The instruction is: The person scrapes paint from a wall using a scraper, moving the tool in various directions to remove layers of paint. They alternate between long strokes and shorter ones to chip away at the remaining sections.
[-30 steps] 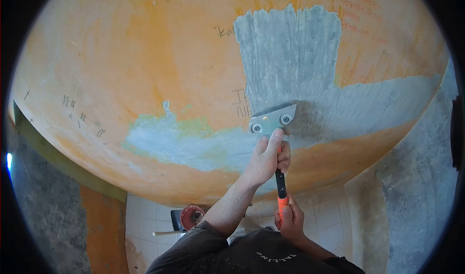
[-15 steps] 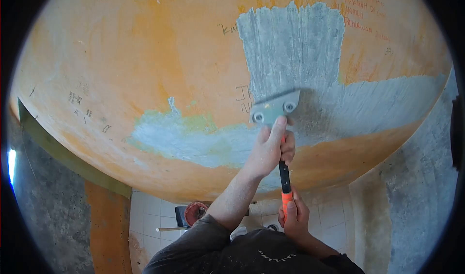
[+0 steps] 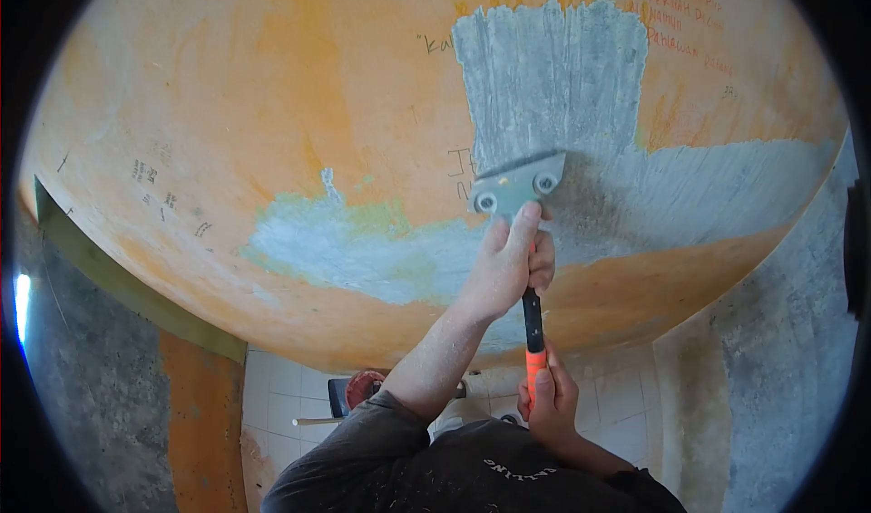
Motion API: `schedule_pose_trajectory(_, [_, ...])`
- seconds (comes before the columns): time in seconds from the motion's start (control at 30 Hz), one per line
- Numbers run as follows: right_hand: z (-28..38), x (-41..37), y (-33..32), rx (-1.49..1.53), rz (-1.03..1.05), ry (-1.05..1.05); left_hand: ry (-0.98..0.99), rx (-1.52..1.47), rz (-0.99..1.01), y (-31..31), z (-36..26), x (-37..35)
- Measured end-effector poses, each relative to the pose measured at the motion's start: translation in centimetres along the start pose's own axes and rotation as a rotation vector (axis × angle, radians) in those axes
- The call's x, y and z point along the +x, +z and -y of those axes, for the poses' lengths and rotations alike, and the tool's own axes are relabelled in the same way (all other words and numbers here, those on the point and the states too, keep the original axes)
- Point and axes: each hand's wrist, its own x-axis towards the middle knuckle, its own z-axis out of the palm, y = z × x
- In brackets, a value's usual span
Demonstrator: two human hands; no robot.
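Wall point(image 3: 363, 132) ahead at twelve o'clock, with a rough patch point(image 3: 553, 78) at one, writing point(image 3: 685, 21) at two. At seven o'clock, a bucket point(image 3: 365, 387) on the floor point(image 3: 283, 377), stick point(image 3: 314, 421) nearby.

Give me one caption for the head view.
Left hand and right hand hold a scraper at a patchy orange wall.

wide scraper point(image 3: 519, 186) aslant against patchy wall point(image 3: 390, 123)

Orange wall point(image 3: 363, 105) with streaky grey patch point(image 3: 553, 78), perhaps greenish edges.
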Motion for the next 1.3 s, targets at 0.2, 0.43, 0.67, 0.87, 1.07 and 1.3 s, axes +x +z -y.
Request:
schedule_pose_trajectory(0.2, [1.1,1.5,0.1,-0.038,0.029,-0.177,0.038,0.016,0.013,0.5,-2.2,1.1])
schedule_pose_trajectory(0.43, [0.6,1.4,0.2,-0.001,0.031,-0.121,0.05,0.061,0.021,0.6,-2.1,0.8])
schedule_pose_trajectory(0.67, [0.8,0.8,0.3,-0.032,0.032,-0.156,0.052,-0.002,0.03,0.5,-1.8,0.8])
schedule_pose_trajectory(0.87, [2.7,1.8,0.7,-0.056,0.026,-0.202,0.099,0.008,0.04,1.1,-3.5,1.8])
schedule_pose_trajectory(1.07, [2.2,1.2,0.8,-0.047,0.048,-0.169,0.067,0.011,0.028,0.8,-2.6,1.2])
schedule_pose_trajectory(1.3, [3.1,2.1,1.0,-0.041,0.058,-0.22,0.127,0.029,0.077,1.3,-4.2,1.9])
